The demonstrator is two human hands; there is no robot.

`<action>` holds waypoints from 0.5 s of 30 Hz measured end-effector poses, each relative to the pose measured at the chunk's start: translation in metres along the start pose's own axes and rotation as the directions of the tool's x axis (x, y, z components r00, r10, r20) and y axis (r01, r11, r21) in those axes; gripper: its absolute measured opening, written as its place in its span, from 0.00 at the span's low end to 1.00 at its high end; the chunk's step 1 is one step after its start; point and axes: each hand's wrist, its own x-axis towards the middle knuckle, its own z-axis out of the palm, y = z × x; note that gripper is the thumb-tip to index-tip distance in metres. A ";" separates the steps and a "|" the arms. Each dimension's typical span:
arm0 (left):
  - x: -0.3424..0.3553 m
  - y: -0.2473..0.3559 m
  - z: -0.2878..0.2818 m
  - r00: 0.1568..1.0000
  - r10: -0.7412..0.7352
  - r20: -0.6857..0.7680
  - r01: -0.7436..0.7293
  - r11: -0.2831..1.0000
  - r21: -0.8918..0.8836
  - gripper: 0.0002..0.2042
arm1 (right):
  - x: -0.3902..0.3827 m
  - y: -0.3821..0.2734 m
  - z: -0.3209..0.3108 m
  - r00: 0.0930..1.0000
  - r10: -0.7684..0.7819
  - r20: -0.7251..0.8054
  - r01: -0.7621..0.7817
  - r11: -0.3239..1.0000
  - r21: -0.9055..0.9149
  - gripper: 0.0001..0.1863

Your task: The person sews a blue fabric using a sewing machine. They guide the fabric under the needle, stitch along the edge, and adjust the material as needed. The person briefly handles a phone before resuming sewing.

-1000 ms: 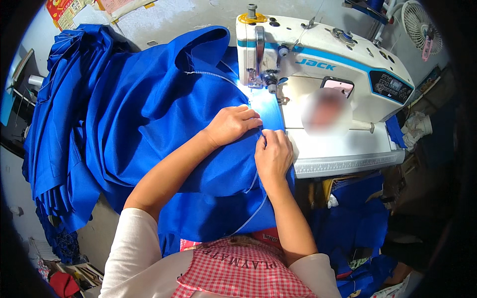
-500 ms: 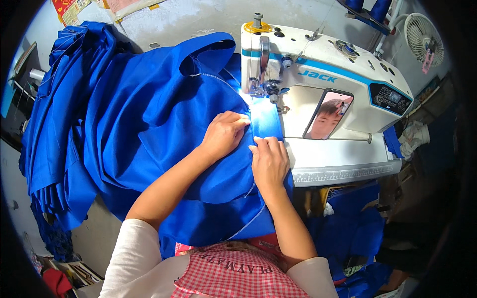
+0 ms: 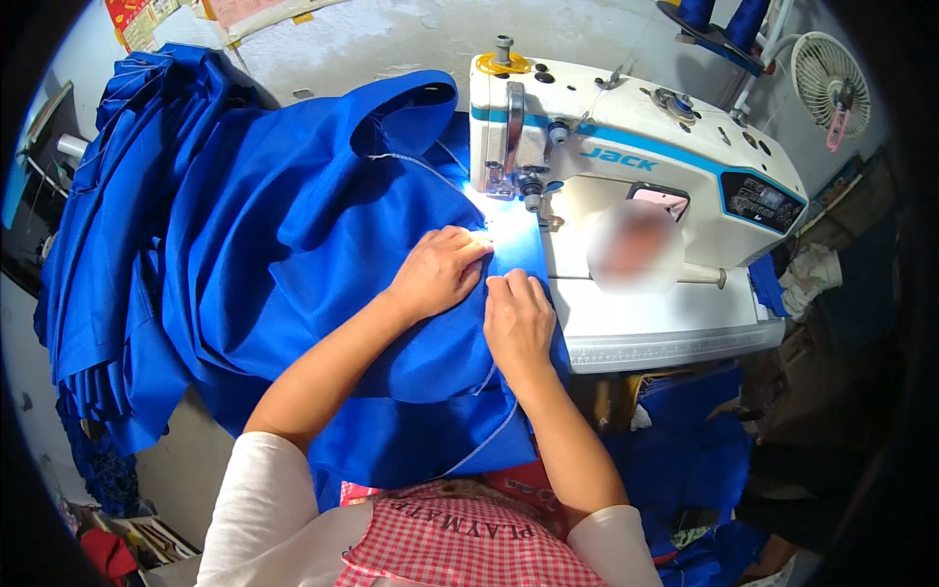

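A large piece of bright blue fabric spreads over the table, one edge lying under the lit needle area of a white sewing machine. Just in front of the presser foot, my left hand is closed on the fabric, fingertips pinched at the folded edge. My right hand sits nearer to me and slightly right, its fingers bent and closed on the same strip. Pale overlocked stitching shows along several fabric edges. What lies beneath both sets of fingertips is hidden.
A phone leans against the machine, partly blurred. A ruled strip edges the machine bed. More blue cloth is heaped at the left, and some hangs below the table at right. A small fan and blue thread spools stand at the back right.
Both hands keep their grip on the fabric with little movement between them. The view has shifted slightly, so the machine appears a bit further left.
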 end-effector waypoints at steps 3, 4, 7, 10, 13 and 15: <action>0.003 -0.006 -0.004 1.000 -0.005 0.022 0.005 0.999 0.038 0.13 | 0.004 0.000 0.002 1.000 0.023 -0.014 -0.023 1.000 0.019 0.04; 0.004 -0.009 -0.004 1.000 0.016 0.013 -0.016 1.000 0.023 0.12 | 0.001 0.000 0.004 0.995 0.084 0.049 -0.086 0.996 0.039 0.07; 0.002 -0.007 -0.007 0.998 0.028 0.055 -0.027 0.999 -0.018 0.15 | -0.001 -0.002 -0.001 0.988 0.144 0.058 -0.150 0.981 0.125 0.06; -0.009 0.008 -0.006 0.999 0.032 0.019 -0.031 0.999 -0.040 0.15 | -0.001 -0.003 -0.004 0.979 0.194 0.055 -0.200 0.970 0.140 0.06; -0.018 0.017 -0.006 1.000 0.001 0.002 -0.001 0.999 -0.041 0.16 | -0.002 0.000 0.001 0.987 0.158 0.022 -0.160 0.985 0.072 0.07; -0.021 0.020 -0.008 1.000 -0.029 -0.005 0.029 0.999 -0.040 0.16 | -0.002 -0.002 0.001 0.987 0.157 0.019 -0.158 0.983 0.094 0.05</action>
